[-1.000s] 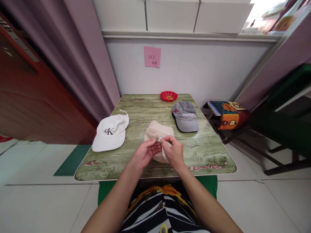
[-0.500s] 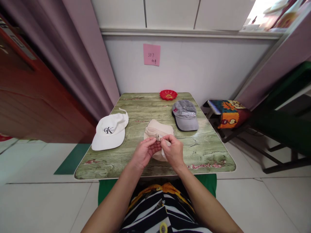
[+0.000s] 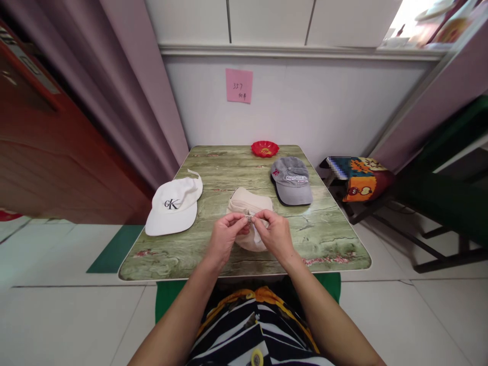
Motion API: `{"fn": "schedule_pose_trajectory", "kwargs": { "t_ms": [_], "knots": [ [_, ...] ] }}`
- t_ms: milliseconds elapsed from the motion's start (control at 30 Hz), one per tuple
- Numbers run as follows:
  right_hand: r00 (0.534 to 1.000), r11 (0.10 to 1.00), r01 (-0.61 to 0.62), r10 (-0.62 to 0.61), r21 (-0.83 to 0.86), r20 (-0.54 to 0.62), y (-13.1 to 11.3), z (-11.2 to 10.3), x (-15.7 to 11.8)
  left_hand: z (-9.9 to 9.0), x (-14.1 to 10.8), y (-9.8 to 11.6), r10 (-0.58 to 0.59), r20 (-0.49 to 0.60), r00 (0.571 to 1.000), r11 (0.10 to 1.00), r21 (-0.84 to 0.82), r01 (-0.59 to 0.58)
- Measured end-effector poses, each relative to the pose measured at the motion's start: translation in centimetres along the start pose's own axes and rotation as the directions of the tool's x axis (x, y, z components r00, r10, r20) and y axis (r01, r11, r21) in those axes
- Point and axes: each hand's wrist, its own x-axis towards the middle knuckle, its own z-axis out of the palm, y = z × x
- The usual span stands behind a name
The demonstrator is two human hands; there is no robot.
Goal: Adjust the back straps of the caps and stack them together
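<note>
The beige cap is lying on the table near the edge closest to the person, roughly midway across, with its strap side turned up under the hands. A small shiny fastener is showing at the strap, between the fingertips; its parts are looking too small to make out. The left hand is pinching one side of the fastener, thumb and forefinger closed together, the other fingers curling loosely beneath. The right hand is pinching from the opposite side, its thumb and forefinger also closed on the strap end, its other fingers bending in. The two sets of fingertips are almost meeting.

To the left, the white cap is resting well apart from the hands, its dark letters facing up and its loose strap sticking out at the far end. To the right and farther back, the grey cap is sitting upright, its brim pointing toward the person. Beyond it, the red dish is standing near the table's far edge. Above, a pink note is hanging on the wall. At the right, a patterned cloth is lying beside the table.
</note>
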Motion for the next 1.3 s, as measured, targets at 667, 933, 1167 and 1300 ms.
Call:
{"fn": "schedule_pose_trajectory", "kwargs": {
  "t_ms": [667, 933, 1167, 1300],
  "knots": [
    [0.997, 0.982, -0.073, 0.066, 0.177, 0.044, 1.6, 0.4, 0.5, 0.0, -0.1, 0.5, -0.03, 0.01, 0.999, 0.999, -0.021, 0.03],
    [0.992, 0.957, -0.123, 0.119, 0.261, 0.031, 1.8, 0.7, 0.1, -0.6, 0.1, 0.6, -0.002, -0.021, 1.0, 1.0, -0.017, 0.002],
    [0.99, 0.971, -0.138, 0.127, 0.197, 0.065, 1.0, 0.3, 0.3, -0.6, -0.1, 1.1, -0.059, 0.038, 0.998, 0.995, -0.076, 0.061],
    [0.997, 0.987, -0.068, 0.061, 0.145, 0.049, 0.7, 0.3, 0.2, -0.7, -0.2, 0.9, -0.057, 0.069, 0.996, 0.997, -0.054, 0.061]
  ]
}}
